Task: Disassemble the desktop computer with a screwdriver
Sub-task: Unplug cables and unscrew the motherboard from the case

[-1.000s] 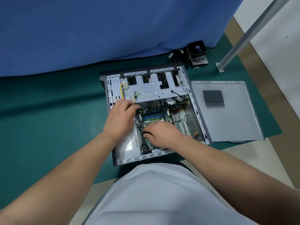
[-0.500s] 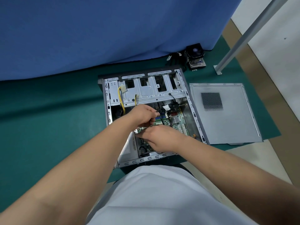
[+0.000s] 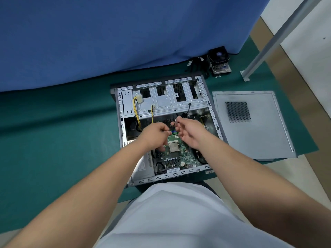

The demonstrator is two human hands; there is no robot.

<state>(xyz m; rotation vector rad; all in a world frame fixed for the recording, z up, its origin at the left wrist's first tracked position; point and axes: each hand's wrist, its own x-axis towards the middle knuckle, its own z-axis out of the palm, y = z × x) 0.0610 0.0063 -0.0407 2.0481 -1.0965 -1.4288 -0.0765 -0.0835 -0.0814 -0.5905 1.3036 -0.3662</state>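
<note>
Above the open computer case (image 3: 213, 111), our left hand (image 3: 154, 134) and right hand (image 3: 189, 132) pinch thin cables between nearly closed fingers. Tugging hard could, we judge, snap a motherboard (image 3: 177, 156) connector.

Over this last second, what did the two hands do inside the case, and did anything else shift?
Both hands lifted off the motherboard and moved toward the drive cage. The left hand pinches a dark cable; the right hand holds a small white-tipped connector. The bare CPU, covered before, now shows. The computer case, side panel and cooler stayed put.
</note>
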